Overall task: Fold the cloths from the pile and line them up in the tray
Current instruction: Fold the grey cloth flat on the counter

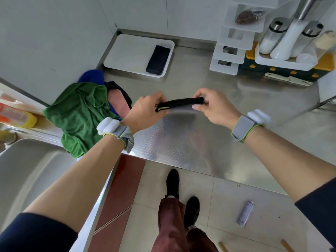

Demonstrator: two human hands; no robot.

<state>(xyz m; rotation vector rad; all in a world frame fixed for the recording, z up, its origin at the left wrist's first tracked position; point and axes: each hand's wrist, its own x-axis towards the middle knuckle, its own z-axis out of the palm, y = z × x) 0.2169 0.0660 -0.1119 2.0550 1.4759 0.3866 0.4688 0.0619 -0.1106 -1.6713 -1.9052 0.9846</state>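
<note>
The left grip [145,110] and the right grip [214,106] each pinch one end of a black cloth [180,103], fingers and thumbs curled round it. They draw it out between them into a narrow, flattened band. It hangs in the air just above the steel worktop [209,82], in front of the person. A grey underside and a pale edge show along its lower side. It looks to me already folded over on itself, though I cannot tell how many times.

To the left, at the worktop's edge beside the sink [27,170], lies the pile. A rumpled green cloth [80,113] is on top, a blue one [92,76] sits behind it, and a pink one [118,102] and something black peek out at its right side.

Further back, in the corner against the wall, sits the white tray [127,51]. One dark folded cloth [157,60] lies at its right end, and white tray floor shows to its left.

By my reckoning the job is early on. One cloth is placed, a second is nearly ready to go beside it, and at least three or four in the pile are yet to be folded.
</note>
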